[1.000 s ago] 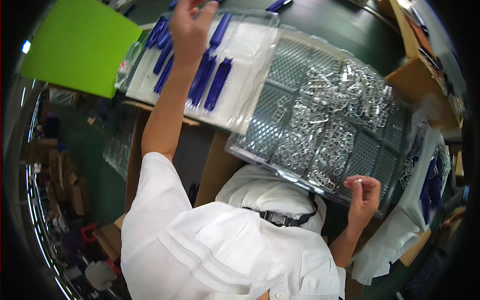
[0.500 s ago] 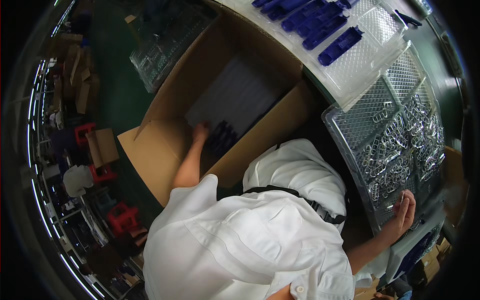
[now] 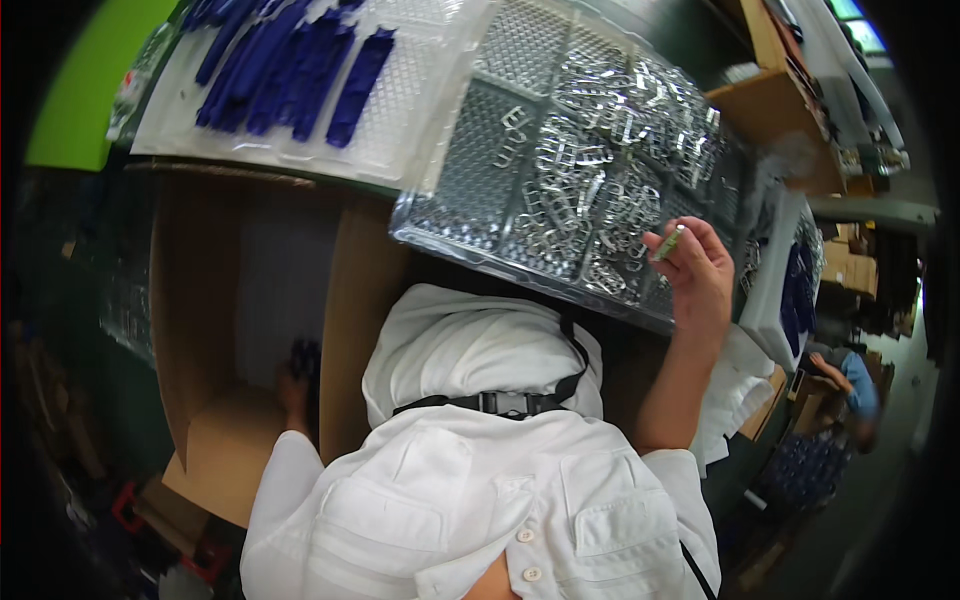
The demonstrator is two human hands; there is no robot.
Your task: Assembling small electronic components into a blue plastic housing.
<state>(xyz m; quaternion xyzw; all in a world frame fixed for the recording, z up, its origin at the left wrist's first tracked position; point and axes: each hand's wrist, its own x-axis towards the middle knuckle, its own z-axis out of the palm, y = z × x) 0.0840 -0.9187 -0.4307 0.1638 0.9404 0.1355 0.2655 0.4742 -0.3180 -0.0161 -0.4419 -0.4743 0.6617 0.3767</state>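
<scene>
My right hand (image 3: 697, 265) is raised over the near right part of the clear compartment tray (image 3: 440, 220), pinching a small shiny metal piece (image 3: 669, 243) between thumb and fingers. Below and beyond it, many loose metal clips (image 3: 570, 195) lie heaped in the tray's compartments. Far to the left, my left hand (image 3: 291, 388) reaches down into an open cardboard box (image 3: 358, 300). Dark blue plastic parts (image 3: 306, 356) are right at its fingertips in the shadow. The fingers there are too dark to make out, so whether they grip a part does not show.
Several blue plastic housings (image 3: 360, 88) lie on a white textured tray (image 3: 410, 110) behind the box. At the right stands a white container (image 3: 778, 300) with more blue parts. Another person (image 3: 850, 385) in blue works farther off at the right.
My view has swung to the right, so the tray now lies ahead. My right hand has come up with the metal piece. My left hand is still down in the box, beside the blue parts.
</scene>
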